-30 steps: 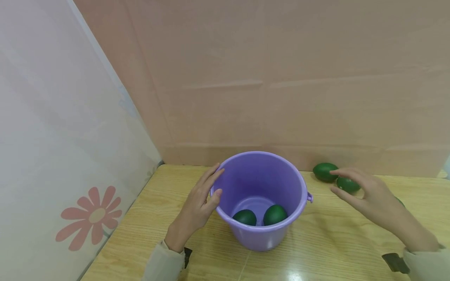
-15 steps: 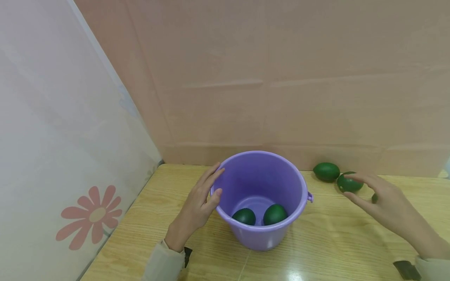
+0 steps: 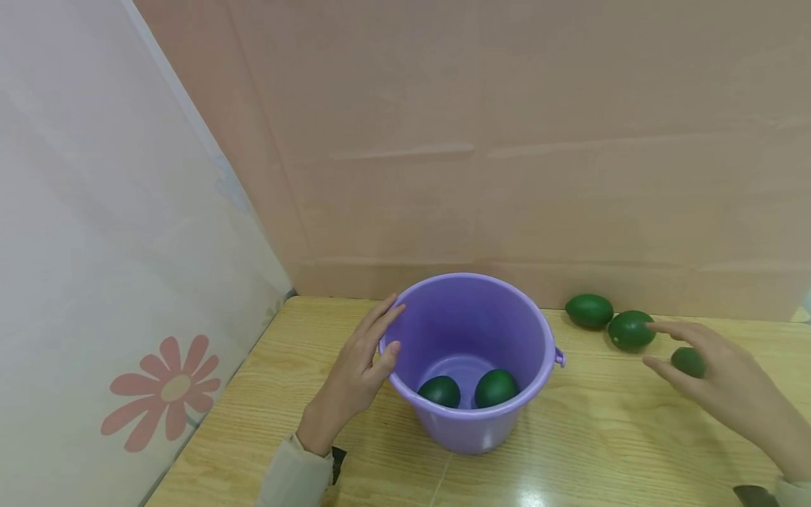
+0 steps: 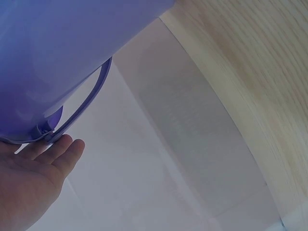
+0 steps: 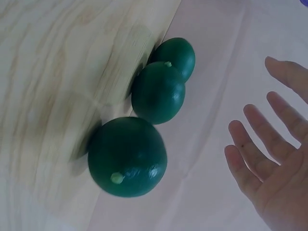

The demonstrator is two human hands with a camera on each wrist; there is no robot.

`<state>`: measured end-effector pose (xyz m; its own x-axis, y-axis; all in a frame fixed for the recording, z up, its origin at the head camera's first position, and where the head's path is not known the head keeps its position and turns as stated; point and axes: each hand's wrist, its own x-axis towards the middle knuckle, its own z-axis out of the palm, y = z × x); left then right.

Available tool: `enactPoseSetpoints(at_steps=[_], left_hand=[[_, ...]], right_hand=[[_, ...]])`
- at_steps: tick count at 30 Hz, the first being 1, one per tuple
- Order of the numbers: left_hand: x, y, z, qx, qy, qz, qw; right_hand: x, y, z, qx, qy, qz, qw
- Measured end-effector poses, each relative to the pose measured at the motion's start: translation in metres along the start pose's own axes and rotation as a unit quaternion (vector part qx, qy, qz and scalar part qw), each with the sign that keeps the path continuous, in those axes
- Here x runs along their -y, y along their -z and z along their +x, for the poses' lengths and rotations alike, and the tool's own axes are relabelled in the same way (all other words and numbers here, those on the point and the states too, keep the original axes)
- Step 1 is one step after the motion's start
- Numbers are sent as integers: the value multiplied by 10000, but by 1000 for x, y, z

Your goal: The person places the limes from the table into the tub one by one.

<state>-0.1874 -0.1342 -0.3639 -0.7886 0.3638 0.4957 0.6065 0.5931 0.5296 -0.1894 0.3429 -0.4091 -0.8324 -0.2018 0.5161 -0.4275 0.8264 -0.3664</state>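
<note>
A purple bucket (image 3: pixel 465 422) stands on the table with two dark green, smooth oval avocados (image 3: pixel 497 388) at its bottom. My left hand (image 3: pixel 350 366) touches the left rim with its fingers lightly extended; in the left wrist view its fingertips meet the bucket's handle (image 4: pixel 86 102). At the right, my right hand (image 3: pixel 728 384) hovers, thumb and fingers spread and nothing between them. Close to it are an avocado (image 3: pixel 631 330) just beyond the fingertips and another (image 3: pixel 688 361), partly hidden behind the hand. A third avocado (image 3: pixel 589 311) lies farther left, by the wall.
The wooden table (image 3: pixel 253 422) ends at a brown-pink covered wall (image 3: pixel 475 176) at the back. On the left hangs a pale sheet (image 3: pixel 127 232) with a red flower print (image 3: pixel 174 389). A small lug (image 3: pixel 559 356) juts from the bucket's right rim.
My right hand has moved to the right, away from the bucket, past the two back avocados, uncovering them and part of the third. The left hand and bucket have stayed in place.
</note>
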Motion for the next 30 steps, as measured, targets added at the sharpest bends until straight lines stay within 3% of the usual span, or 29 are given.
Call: enactPoseSetpoints(at_steps=[16,23,30], left_hand=[[0,0,0,-52,-77,92,9999],[-2,-1,3,13,-44,103,9999],[0,0,0,-38,41,73,10000]], right_hand=[[-24,4,-13,456,-731,69,9963],[-37,5,-21,584,-813,22,9950],[-46,0,-18,666,-640,-114,9957]])
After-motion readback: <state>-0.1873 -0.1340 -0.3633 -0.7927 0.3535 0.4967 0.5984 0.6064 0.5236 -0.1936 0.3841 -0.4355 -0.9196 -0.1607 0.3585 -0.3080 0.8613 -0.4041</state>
